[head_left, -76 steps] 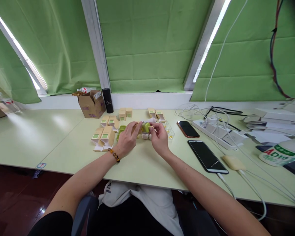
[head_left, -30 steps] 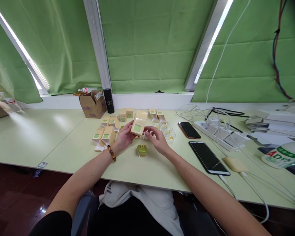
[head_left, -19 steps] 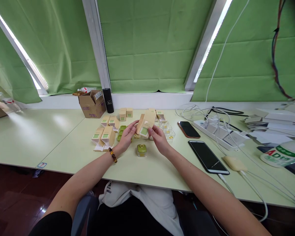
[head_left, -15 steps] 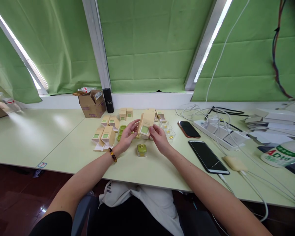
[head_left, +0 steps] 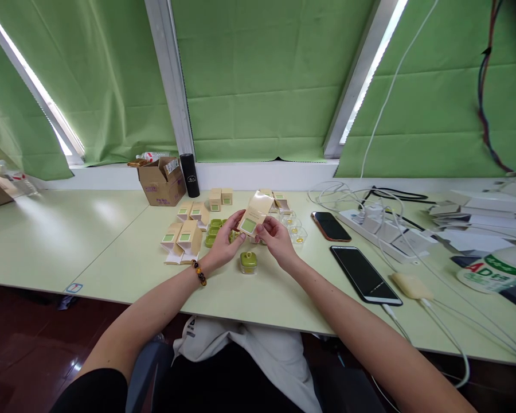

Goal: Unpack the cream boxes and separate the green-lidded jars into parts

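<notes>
My left hand (head_left: 224, 243) and my right hand (head_left: 276, 241) hold a small tan carton with a green label (head_left: 252, 215) between them, just above the table, its top flap raised. Fingers of both hands pinch its lower edges. A small green jar with a gold lid ring (head_left: 248, 261) stands on the pale green table (head_left: 124, 258) directly in front of my hands. Several more tan cartons (head_left: 183, 236) lie to the left, and green jars (head_left: 214, 230) sit behind my left hand.
Clear small cups (head_left: 296, 232) stand right of my hands. Two phones (head_left: 329, 226) (head_left: 363, 274), a power strip (head_left: 380, 226) and white cables (head_left: 442, 310) fill the right side. A brown cardboard box (head_left: 162, 182) and a black cylinder (head_left: 189, 175) stand by the window sill.
The green jar went from my hands down onto the table. My hands took up a tan carton, turned it and tilted it, and the flap now stands open.
</notes>
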The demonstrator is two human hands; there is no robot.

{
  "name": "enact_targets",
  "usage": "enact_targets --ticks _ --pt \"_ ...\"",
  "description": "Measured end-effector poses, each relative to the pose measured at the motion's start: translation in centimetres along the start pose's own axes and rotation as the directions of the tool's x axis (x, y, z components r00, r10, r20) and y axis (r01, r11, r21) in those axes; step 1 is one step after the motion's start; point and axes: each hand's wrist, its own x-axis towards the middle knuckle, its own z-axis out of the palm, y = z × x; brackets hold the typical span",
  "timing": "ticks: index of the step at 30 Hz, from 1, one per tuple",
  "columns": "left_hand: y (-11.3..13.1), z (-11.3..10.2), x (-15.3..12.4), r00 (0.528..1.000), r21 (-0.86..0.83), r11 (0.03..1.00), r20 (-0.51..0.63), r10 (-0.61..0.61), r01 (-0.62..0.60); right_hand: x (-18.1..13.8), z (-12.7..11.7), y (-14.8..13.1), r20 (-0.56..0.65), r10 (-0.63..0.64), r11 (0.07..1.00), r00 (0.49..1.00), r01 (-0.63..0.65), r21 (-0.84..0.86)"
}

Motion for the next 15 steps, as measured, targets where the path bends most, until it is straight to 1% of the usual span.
enact_targets --ticks 4,9,15 --pt "-0.14 -0.06 -0.08 1.0 -0.016 1.0 -0.014 -0.011 0.011 -0.3 -0.13 -0.31 0.022 -0.01 1.0 1.0 0.011 -0.014" --pt "-0.47 -0.09 -0.18 0.999 -0.051 0.998 -0.028 -0.021 0.02 -0.36 -0.19 -0.21 0.009 -0.011 0.999 1.0 0.011 -0.048" --pt "-0.56 -0.07 -0.12 0.999 -0.102 0.994 -0.029 -0.04 0.037 -0.27 -0.12 0.07 0.0 -0.014 0.999 1.0 0.014 -0.047"
